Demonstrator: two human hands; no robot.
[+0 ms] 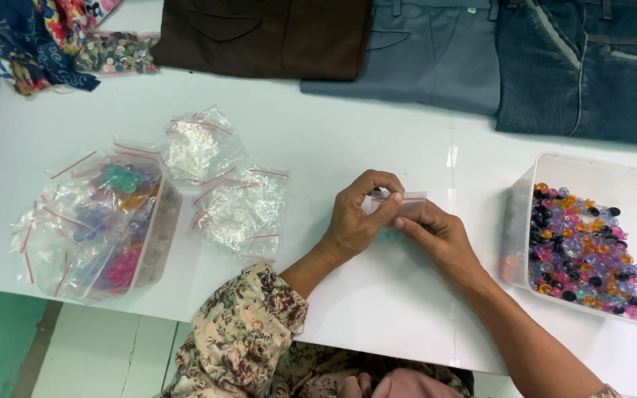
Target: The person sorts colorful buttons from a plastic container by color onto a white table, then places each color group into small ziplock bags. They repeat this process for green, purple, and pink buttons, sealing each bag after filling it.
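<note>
Small clear bag [401, 204] pinched along its red zip strip between left hand [354, 221] and right hand [436, 234], best pressed flat end to end.

Bright, even light; soft shadows.

Bare white table [377, 140] open around centre; bag pile [241, 210] blocks left, bead tub [547, 166] right (folded trousers [436, 51] beyond).

We look steeply down from one head-worn camera, close over the white tabletop [377, 140], facing its far edge with folded trousers [436, 51].
</note>
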